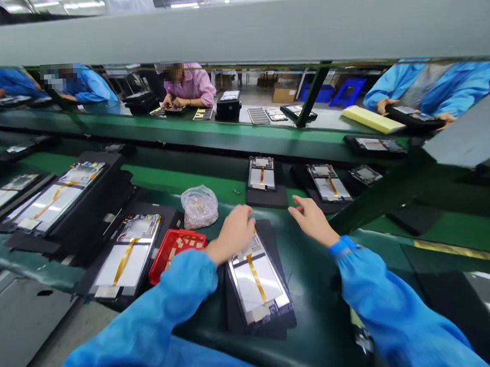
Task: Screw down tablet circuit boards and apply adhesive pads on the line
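Note:
An opened tablet-like device (258,287) with an orange ribbon cable lies on black foam in front of me. My left hand (236,232) is over its far end, fingers bent and partly hidden; whether they hold anything is not visible. To the right, my right hand (311,219) hovers above the green mat with thumb and fingers apart, holding nothing. A red tray (161,259) of small pale pieces sits left of the device, and a clear plastic bag (199,206) of small parts stands behind the tray. Beyond my hands, another device (261,174) rests on foam.
More opened devices (125,255) on black foam stand at the left, and another (330,183) lies at the right. A green slanted post (380,190) rises by my right forearm. A grey beam (237,33) crosses above; several people sit beyond.

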Motion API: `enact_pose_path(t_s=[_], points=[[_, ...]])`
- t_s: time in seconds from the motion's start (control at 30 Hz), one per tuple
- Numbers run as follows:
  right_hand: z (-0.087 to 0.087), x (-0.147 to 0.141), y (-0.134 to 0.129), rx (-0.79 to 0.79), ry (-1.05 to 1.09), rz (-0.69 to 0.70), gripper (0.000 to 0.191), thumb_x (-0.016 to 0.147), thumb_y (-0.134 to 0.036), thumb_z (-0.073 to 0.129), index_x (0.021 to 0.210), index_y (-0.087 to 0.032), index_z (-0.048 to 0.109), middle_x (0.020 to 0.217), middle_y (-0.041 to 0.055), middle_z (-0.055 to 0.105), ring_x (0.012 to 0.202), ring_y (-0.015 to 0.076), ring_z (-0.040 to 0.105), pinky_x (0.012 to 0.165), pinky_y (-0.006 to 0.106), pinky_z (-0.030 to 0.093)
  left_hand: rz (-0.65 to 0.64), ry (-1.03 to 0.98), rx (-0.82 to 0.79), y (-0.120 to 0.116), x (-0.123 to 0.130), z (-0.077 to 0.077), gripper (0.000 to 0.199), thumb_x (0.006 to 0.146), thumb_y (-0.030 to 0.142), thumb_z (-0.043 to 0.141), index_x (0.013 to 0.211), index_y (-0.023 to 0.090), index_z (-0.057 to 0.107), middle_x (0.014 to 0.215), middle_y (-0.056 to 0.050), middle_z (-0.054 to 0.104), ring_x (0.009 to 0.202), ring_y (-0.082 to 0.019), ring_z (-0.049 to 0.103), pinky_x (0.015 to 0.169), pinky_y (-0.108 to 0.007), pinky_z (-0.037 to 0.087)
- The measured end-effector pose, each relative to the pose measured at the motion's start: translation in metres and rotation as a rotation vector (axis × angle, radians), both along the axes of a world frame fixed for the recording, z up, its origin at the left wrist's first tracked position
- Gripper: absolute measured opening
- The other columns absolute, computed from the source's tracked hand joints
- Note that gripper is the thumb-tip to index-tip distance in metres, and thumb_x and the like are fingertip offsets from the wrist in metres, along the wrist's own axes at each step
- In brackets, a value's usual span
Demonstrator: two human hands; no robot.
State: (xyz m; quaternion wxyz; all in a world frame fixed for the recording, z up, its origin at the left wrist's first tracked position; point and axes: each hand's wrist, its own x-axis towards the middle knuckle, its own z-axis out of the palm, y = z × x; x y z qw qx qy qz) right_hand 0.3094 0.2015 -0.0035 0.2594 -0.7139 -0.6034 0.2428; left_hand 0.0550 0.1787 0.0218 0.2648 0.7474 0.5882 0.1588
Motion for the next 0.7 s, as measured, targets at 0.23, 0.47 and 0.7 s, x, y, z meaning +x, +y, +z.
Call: enact_pose_path(t_s=[0.23, 0.47, 0.7], points=[[-0.017, -0.011, 0.145, -0.121, 0.164, -0.296, 0.039, 0.097, -0.040, 0.065, 0.127, -0.017, 0.062, 0.132, 0.0110, 0.062, 0.117, 0.0269, 0.063, 0.101, 0.052, 0.052, 0.215, -0.011, -0.087, 0.182, 0.045, -0.013, 0.038, 0.098, 0.036, 0.063, 0.130, 0.016, 0.060, 0.131, -0.012, 0.062, 0.113, -0.026, 0.064, 0.095, -0.047, 0.055], [0.015, -0.028, 0.129, -0.008, 0.580, -0.238, 0.039, 0.086, -0.034, 0.077, 0.118, -0.015, 0.065, 0.109, 0.0079, 0.074, 0.088, 0.0191, 0.072, 0.080, 0.034, 0.060, 0.253, -0.165, -0.024, 0.162, 0.035, -0.002, 0.028, 0.089, 0.027, 0.072, 0.115, 0.016, 0.070, 0.116, -0.011, 0.070, 0.113, -0.025, 0.066, 0.100, -0.037, 0.051], [0.057, -0.043, -0.029, -0.059, 0.916, -0.059, 0.059, 0.063, -0.041, 0.089, 0.115, -0.019, 0.068, 0.090, 0.0069, 0.078, 0.063, 0.0222, 0.072, 0.060, 0.036, 0.060, 0.165, -0.736, -0.216, 0.012, -0.044, 0.034, 0.064, 0.079, 0.028, 0.076, 0.135, 0.017, 0.050, 0.104, -0.005, 0.068, 0.056, -0.008, 0.062, 0.056, -0.024, 0.051]])
